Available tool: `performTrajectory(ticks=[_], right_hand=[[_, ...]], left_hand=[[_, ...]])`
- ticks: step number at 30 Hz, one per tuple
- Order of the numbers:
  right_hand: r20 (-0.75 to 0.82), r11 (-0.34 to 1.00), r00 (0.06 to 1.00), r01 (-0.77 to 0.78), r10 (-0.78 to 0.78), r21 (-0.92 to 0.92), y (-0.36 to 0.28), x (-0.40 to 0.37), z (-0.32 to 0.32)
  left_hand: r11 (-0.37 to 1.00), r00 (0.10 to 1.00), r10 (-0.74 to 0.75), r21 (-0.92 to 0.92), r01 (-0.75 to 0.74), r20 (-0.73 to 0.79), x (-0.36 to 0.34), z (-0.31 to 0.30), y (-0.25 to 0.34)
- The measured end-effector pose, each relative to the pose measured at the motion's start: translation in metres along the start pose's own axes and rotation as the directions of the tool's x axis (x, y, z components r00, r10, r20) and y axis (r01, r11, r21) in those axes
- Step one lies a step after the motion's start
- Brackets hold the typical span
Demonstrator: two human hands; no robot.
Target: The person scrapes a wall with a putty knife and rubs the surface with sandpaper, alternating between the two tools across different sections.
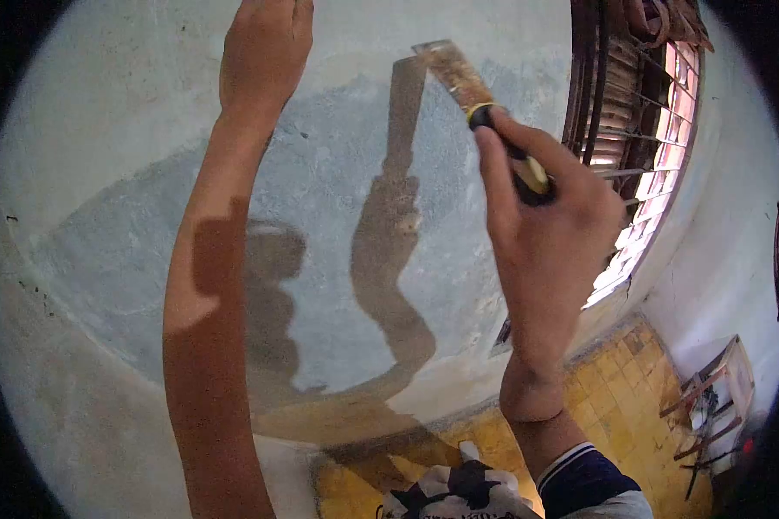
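Observation:
My right hand (550, 186) is closed round the black and yellow handle of a scraper (459, 76), whose stained metal blade points up and left against the wall. The blade's tip lies by its own shadow on a grey-blue patch (337, 173) of the wall. My left hand (267, 52) is raised at the upper left in front of the pale wall, its fingers partly cut off by the top edge. What it holds, if anything, is hidden.
A barred window (640, 147) with wooden shutters is at the right. Below lies a yellow tiled floor (619, 381), with a small wooden frame-like piece of furniture (710, 389) at the lower right. Shadows of the arms and head fall on the wall.

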State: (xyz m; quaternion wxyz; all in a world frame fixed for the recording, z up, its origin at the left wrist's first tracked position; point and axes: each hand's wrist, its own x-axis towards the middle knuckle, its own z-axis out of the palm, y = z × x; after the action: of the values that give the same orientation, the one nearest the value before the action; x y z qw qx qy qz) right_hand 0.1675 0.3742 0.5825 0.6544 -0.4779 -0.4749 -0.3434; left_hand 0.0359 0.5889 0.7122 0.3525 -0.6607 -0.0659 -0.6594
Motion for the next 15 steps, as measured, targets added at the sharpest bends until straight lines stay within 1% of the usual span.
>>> performTrajectory(ticks=[3,4,7,8,9,11,12,15], right_hand=[[0.032,0.993,0.999,0.045,-0.042,-0.108,0.012,0.005,0.028],[0.023,0.996,0.999,0.05,-0.049,-0.074,0.015,0.005,0.029],[0.07,0.999,0.996,-0.052,0.052,0.001,-0.002,0.003,0.001],[0.035,0.998,0.998,-0.059,0.06,-0.009,-0.005,0.0,-0.007],[0.068,0.996,0.994,-0.085,0.087,-0.035,-0.003,0.001,-0.002],[0.138,0.986,0.979,-0.139,0.151,-0.096,0.005,0.001,0.009],[0.105,0.989,0.986,-0.116,0.126,-0.093,0.001,0.001,0.007],[0.09,0.995,0.991,-0.098,0.1,-0.024,0.006,0.001,0.005]], left_hand=[[0.996,0.994,-0.084,-0.033,0.087,0.074,0.003,-0.009,0.01],[0.997,0.995,-0.076,-0.025,0.078,0.069,0.002,-0.008,0.01],[0.999,0.998,-0.042,0.002,0.042,0.041,0.001,-0.006,0.004],[1.0,0.999,-0.022,0.004,0.022,0.035,0.001,-0.005,0.003],[1.0,1.0,-0.004,0.008,0.003,0.029,0.001,-0.005,0.003],[0.997,0.995,-0.077,-0.007,0.078,0.06,0.001,-0.009,0.005],[0.993,0.99,-0.111,-0.02,0.113,0.084,0.0,-0.009,0.008],[0.996,0.996,-0.083,-0.034,0.085,0.038,0.001,-0.006,0.008]])
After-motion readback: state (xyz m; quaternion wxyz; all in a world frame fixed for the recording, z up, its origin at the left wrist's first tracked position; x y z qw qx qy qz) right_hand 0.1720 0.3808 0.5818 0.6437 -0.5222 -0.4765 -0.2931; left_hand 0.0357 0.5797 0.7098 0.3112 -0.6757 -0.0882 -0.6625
